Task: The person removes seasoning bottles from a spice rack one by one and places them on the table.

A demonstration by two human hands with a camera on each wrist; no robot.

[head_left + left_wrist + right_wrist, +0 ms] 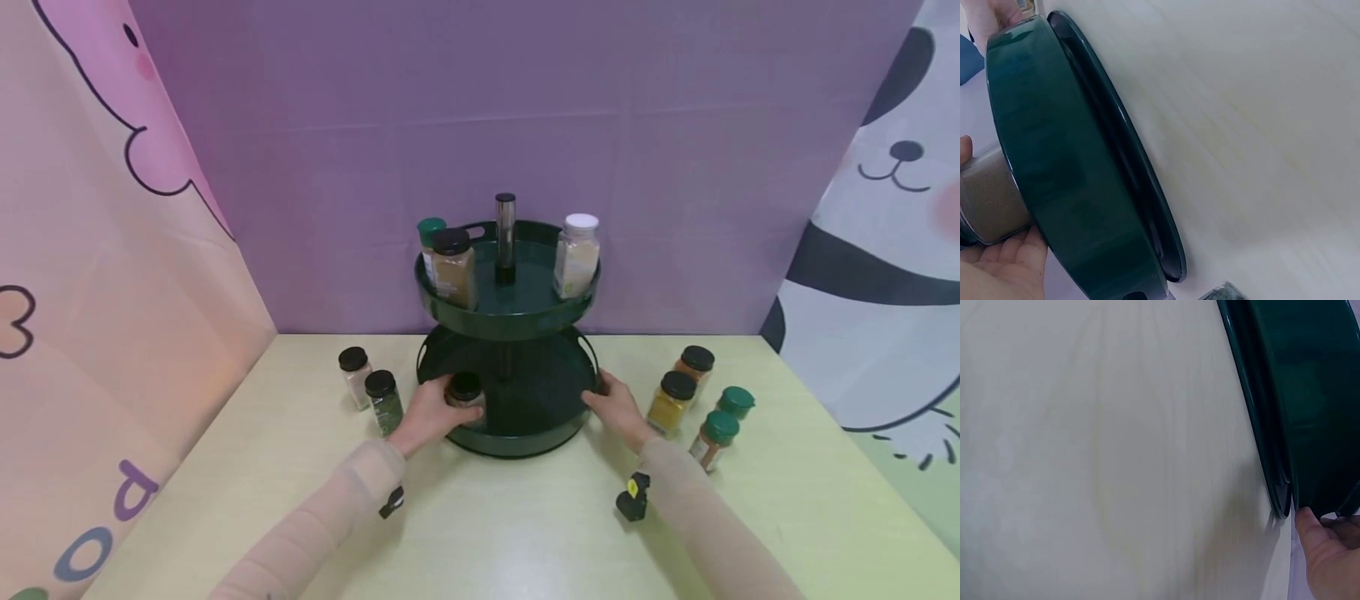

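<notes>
Ideally the left hand (429, 414), curled round the black-capped glass spice jar (466, 398), sets it upright on the dark green two-tier rack's lower tray (540, 392) while the right hand (617, 406), fingers bent on its rim, steadies it.

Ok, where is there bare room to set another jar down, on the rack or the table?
Free: the right and back of the dark green lower tray, and the upper tray's front middle. The pale table is bare in front, between the sleeves. Crowded: the lower tray's left front, where the left hand holds a black-lidded jar, and beside the right hand, four jars.
</notes>
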